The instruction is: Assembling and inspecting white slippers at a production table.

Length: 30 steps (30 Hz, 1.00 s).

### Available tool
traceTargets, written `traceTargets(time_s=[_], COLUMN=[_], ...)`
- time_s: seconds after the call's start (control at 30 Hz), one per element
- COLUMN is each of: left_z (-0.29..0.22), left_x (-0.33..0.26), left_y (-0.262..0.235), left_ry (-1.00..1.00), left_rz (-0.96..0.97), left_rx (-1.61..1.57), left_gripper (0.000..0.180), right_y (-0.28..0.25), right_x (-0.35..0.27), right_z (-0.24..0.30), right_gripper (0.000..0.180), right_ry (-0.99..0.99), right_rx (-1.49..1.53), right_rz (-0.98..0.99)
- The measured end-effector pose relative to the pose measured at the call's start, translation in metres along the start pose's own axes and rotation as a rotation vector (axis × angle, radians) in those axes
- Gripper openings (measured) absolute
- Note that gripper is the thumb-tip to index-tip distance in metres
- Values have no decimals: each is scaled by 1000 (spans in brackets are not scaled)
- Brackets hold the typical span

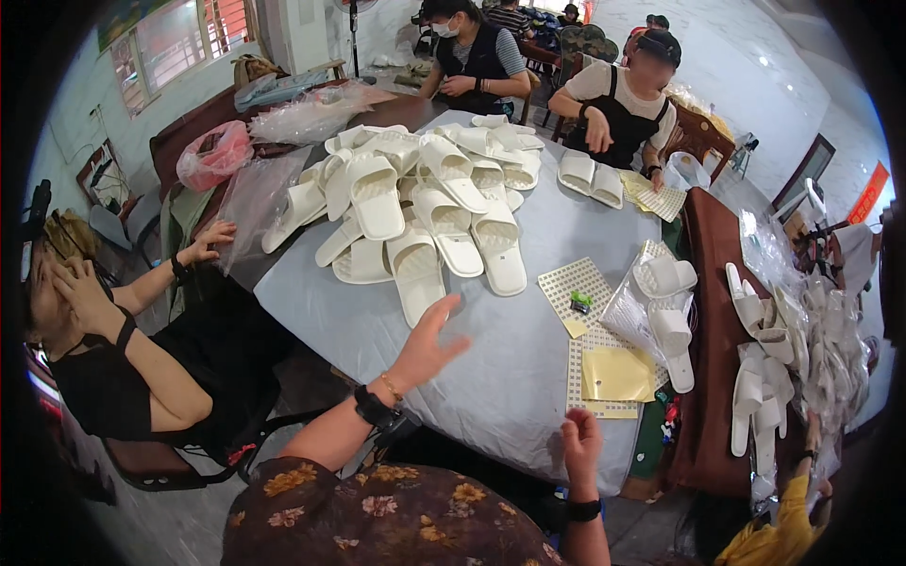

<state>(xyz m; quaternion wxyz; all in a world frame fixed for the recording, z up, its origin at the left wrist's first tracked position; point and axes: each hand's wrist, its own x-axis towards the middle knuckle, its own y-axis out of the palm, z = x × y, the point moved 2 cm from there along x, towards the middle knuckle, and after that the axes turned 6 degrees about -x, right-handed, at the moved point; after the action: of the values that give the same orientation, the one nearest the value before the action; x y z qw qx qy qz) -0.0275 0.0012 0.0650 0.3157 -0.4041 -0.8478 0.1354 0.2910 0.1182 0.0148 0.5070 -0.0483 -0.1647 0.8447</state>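
**Two Hands by a Big Slipper Heap**

White slippers (382,208) are lying in a big heap on the gray table (510,349), in the upper middle of the frame. In the center, the left hand (425,344) is hovering by the heap's low edge, thumb and fingers spread apart. I cannot tell if it is touching the nearest slipper. Toward the lower right, the right hand (582,443) is hanging near the yellow paper (618,374), fingers bent; I cannot tell if it is pinching anything. Going gently for one edge slipper seems best, since the top ones are leaning and could be slipping.
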Motion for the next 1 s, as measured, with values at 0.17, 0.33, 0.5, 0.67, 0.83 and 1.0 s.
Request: traceTargets(time_s=[0.17,0.33,0.5,0.67,0.83,1.0], left_z=[-79,-128,-121,-97,-108,-118], left_x=[43,44,47,109,146,142], left_y=[-30,6,-19,-165,-248,-230], left_ry=[-373,-281,-205,29,205,319], left_rz=[-43,279,521,-322,-473,-200], left_rx=[-2141,-2328,-1001,-1767,-1679,-1507], left_gripper=[76,83,88,96,99,86], right_y=[13,106,92,-135,-273,-288], right_x=[31,43,78,160,141,134], right_z=[122,171,133,139,223,223], right_gripper=[83,87,37,91,103,99], right_ry=[-127,0,133,-369,-639,-675], right_rx=[1023,895,911,1438,1500,1376], right_rz=[308,503,441,223,75,61])
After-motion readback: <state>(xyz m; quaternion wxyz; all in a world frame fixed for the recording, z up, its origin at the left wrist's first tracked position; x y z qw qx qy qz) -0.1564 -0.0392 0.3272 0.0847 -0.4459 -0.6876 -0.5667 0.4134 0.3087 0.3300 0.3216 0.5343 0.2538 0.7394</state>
